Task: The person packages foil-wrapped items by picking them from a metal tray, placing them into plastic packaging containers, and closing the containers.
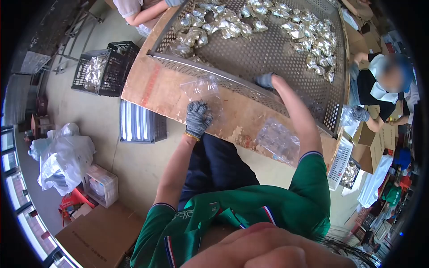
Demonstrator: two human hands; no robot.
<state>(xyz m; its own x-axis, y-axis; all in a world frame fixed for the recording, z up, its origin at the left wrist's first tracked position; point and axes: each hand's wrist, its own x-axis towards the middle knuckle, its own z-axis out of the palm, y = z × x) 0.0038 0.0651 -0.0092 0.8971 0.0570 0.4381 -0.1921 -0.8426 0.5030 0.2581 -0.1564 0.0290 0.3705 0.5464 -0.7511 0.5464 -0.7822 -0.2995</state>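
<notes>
My left hand (198, 119), in a grey knitted glove, is closed with its fingers curled on the near end of a clear plastic bag (199, 88). The bag lies at the table's front edge. My right hand (265, 81), also gloved, reaches over the near wall of a large perforated metal tray (254, 58). Its fingers are partly hidden and blurred, so what they hold does not show. Many small shiny silver-gold wrapped pieces (230, 27) lie in the tray, in heaps at the far left and right. More clear plastic bags (278, 139) lie under my right forearm.
The wooden table (147, 85) carries the tray. Black crates (107, 67) stand on the floor at left, with a grey crate (142, 121) below the table. Another person (380, 80) works at right beside cardboard boxes (373, 143); someone's arm (149, 12) shows at top left.
</notes>
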